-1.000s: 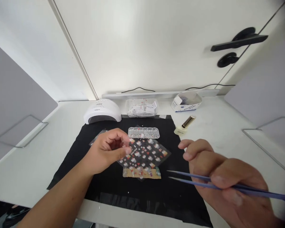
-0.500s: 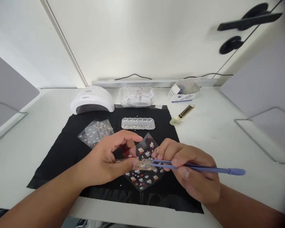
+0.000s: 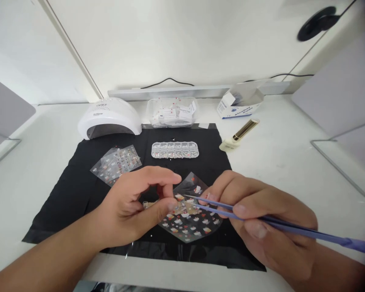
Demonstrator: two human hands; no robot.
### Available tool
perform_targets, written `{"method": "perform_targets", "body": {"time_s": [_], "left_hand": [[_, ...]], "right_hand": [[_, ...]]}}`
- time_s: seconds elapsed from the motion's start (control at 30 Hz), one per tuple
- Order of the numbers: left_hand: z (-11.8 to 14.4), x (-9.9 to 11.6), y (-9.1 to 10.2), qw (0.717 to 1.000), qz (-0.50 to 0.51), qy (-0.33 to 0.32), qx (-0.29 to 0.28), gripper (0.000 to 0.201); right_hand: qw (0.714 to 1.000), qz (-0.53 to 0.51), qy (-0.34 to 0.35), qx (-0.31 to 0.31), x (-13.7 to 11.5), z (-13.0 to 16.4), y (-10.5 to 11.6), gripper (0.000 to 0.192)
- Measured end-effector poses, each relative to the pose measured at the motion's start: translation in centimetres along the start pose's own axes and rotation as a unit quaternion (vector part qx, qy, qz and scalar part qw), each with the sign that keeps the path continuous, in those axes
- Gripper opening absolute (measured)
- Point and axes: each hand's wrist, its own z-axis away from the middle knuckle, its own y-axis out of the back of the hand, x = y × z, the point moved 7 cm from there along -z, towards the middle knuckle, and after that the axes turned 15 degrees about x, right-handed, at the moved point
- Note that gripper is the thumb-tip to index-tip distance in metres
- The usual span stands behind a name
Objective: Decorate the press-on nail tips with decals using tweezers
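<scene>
My right hand (image 3: 270, 219) grips a pair of blue tweezers (image 3: 304, 232). The tweezer tips are parted and point left, just right of my left thumb. My left hand (image 3: 142, 202) has its thumb against curled fingers, the index finger arched above; whatever sits between them is too small or hidden to make out. Beneath both hands lies a clear sticker sheet (image 3: 186, 231) printed with white cat figures and red accents. A tan strip (image 3: 180, 209) shows across the sheet beside my left thumb, partly covered by my left hand.
On the black mat (image 3: 63, 190) lie more sticker sheets (image 3: 118, 162) and a divided rhinestone case (image 3: 174, 150). Along the back stand a white nail lamp (image 3: 109, 117), a clear tub of packets (image 3: 172, 112) and an alcohol pads box (image 3: 240, 106). A gold-capped polish bottle (image 3: 239, 136) lies at right.
My right hand and the tweezers have moved right, drawing the tips away from my left fingers. The tips are wider apart. The camera view has shifted and tilted down slightly.
</scene>
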Motion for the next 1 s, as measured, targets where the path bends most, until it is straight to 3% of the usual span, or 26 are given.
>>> {"method": "perform_targets", "body": {"time_s": [0.17, 0.27, 0.63, 1.0], "left_hand": [[-0.1, 0.4, -0.1, 0.997, -0.064, -0.024, -0.028, 0.029], [-0.2, 0.2, 0.1, 0.995, -0.093, -0.006, -0.02, 0.027], [0.0, -0.2, -0.3, 0.991, -0.09, 0.087, -0.05, 0.019], [0.4, 0.5, -0.9, 0.988, -0.096, 0.092, -0.08, 0.019]], "right_hand": [[1.0, 0.014, 0.006, 0.009, -0.1, -0.1, -0.1, 0.028], [1.0, 0.025, -0.002, 0.01, 0.0, -0.1, 0.0, 0.027], [0.998, 0.014, -0.06, 0.01, 0.4, 0.2, -0.2, 0.028], [0.995, 0.031, -0.09, 0.028, -0.1, 0.6, -0.2, 0.025]]}}
